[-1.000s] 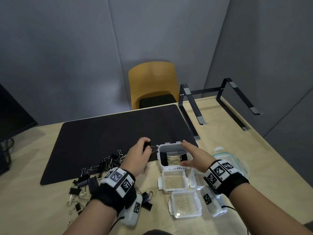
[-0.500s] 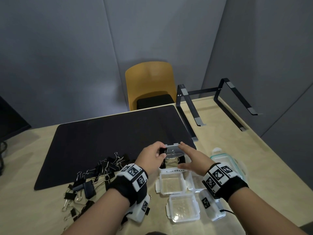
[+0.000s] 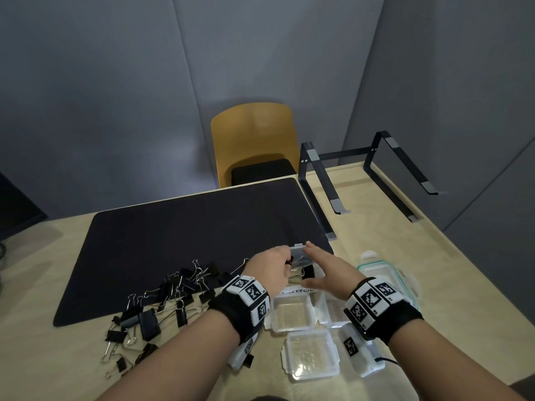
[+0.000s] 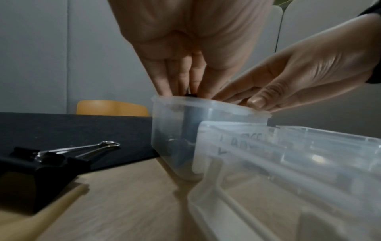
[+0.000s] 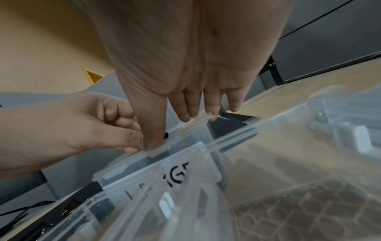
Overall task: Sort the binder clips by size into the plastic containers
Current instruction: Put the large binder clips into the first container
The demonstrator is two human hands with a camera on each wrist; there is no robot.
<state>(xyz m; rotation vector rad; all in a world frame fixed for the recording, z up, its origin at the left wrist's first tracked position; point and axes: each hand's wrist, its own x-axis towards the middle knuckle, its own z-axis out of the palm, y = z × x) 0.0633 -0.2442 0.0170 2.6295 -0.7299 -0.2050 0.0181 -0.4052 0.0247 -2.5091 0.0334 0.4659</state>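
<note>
Clear plastic container marked LARGE at centre of head view, on wood table at near edge of black mat. Left hand at container's 9 o'clock rim, fingers curled, pinching a black binder clip just above the opening; left wrist view: only a dark sliver of clip between fingertips, level w/ rim. Right hand spanning container top from 3 o'clock, fingers straight, tips on far rim, thumb on near rim; gripping nothing. Inside container: at least one large clip w/ silver handles; exact count not determinable.

Two smaller clear containers at 6 o'clock of LARGE one: nearer-mat unit, then unit closest to body. No clips visible in either. Fourth clear container at 3 o'clock of first small unit, partly hidden by right wrist. Teal-rimmed lid at 3 o'clock of right hand.

Unsorted pile of black binder clips at 9 o'clock of left wrist, straddling mat edge and bare table, mixed sizes, several handles splayed.

Background, 12 o'clock: yellow chair behind table. Black laptop stand at 1 o'clock on table. Marker-tagged bands on both wrists.
</note>
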